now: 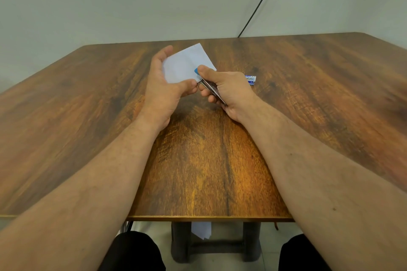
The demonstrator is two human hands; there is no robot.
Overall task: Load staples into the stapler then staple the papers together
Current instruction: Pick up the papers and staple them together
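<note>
My left hand (pixel 161 86) holds a small stack of white papers (pixel 187 64) lifted above the wooden table (pixel 88 105), thumb pinching the near corner. My right hand (pixel 229 90) grips a stapler (pixel 212 89) with a metal base and a blue top, its thumb pressing on the blue top. The stapler's jaws sit over the papers' near right corner, beside my left thumb. Most of the stapler is hidden inside my right fist.
A small blue and white staple box (pixel 251 79) lies on the table just right of my right hand. A black cable (pixel 259 4) hangs down the wall behind the table. White paper (pixel 201 230) lies on the floor under the table.
</note>
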